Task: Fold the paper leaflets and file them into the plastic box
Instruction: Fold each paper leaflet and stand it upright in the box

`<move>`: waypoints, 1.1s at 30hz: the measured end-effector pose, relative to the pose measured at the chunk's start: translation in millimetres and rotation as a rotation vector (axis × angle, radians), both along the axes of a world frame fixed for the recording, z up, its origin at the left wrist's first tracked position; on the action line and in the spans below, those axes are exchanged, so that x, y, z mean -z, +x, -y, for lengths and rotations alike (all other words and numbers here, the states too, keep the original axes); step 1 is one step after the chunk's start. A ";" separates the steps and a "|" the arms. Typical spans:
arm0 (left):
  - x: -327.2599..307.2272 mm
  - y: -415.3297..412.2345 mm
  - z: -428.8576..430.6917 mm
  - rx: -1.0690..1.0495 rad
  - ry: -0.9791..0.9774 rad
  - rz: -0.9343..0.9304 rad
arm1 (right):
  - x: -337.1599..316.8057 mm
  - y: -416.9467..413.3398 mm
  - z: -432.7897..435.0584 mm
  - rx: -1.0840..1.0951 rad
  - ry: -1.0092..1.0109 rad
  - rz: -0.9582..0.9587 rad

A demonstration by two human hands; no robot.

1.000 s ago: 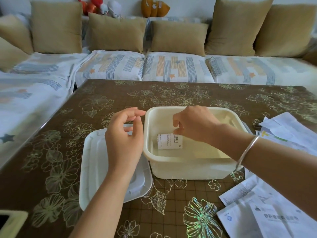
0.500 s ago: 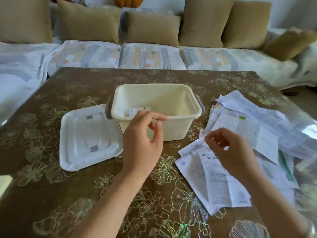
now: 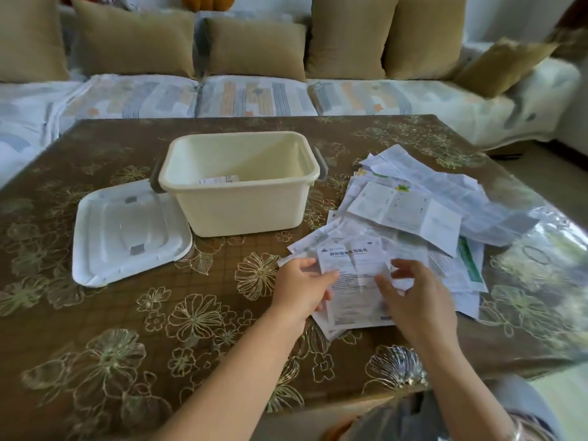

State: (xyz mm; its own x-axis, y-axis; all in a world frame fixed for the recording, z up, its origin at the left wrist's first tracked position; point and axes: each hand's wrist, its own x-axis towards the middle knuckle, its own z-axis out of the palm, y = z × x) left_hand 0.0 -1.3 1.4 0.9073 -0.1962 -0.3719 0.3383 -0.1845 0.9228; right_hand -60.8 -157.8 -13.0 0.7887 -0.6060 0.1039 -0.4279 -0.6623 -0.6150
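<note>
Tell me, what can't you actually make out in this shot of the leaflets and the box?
All in the head view:
1. Folded leaflet in the plastic box: the near wall hides all but its top strip.
2. Top leaflet: left hand and right hand cover its lower half; whether they pinch it is blurred.
3. Leaflet pile: upper sheets hide lower ones; small print unreadable.
</note>
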 end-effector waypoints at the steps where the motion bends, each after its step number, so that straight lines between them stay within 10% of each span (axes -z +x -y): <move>1: -1.6 -1.7 -0.1 -0.013 -0.036 0.013 | -1.5 -1.2 -1.2 0.007 -0.032 0.007; 13: -23.2 -28.9 -111.8 -0.041 0.274 0.740 | -28.0 9.6 -69.2 -0.501 0.355 0.299; 21: 33.7 -62.5 -160.4 -0.072 0.603 0.740 | 7.2 -12.4 -95.4 -0.733 0.080 0.192; 33: 45.8 -59.6 -146.4 -0.305 0.825 0.748 | 20.4 -9.5 -123.7 -0.473 0.082 0.210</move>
